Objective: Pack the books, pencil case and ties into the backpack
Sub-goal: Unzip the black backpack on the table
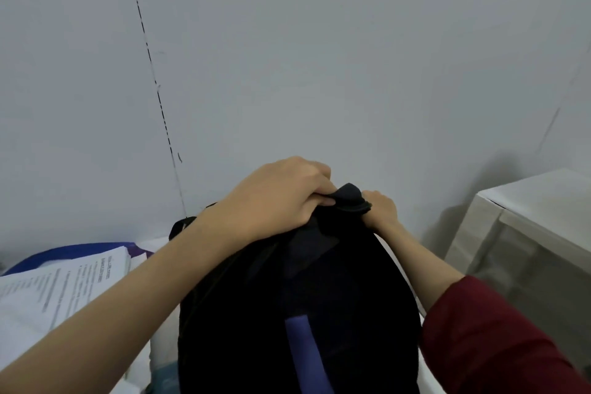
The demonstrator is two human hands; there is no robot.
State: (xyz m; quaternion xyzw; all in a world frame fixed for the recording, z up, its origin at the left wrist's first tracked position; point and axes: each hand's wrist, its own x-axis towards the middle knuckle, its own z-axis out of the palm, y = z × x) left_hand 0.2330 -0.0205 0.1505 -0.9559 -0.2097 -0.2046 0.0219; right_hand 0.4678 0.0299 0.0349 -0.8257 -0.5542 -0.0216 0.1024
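Observation:
A black backpack (297, 307) with a blue strip down its middle stands upright in front of me. My left hand (275, 198) grips the fabric at its top, fingers curled over the edge. My right hand (380, 206) holds the top from the far right side, partly hidden behind a dark fold of fabric (350, 198). A stack of printed papers or books (54, 291) lies to the left of the backpack. No pencil case or ties are visible.
A blue object (70, 253) lies under and behind the paper stack. A white cabinet or table (527, 227) stands at the right. A plain grey wall with a thin dark line fills the background.

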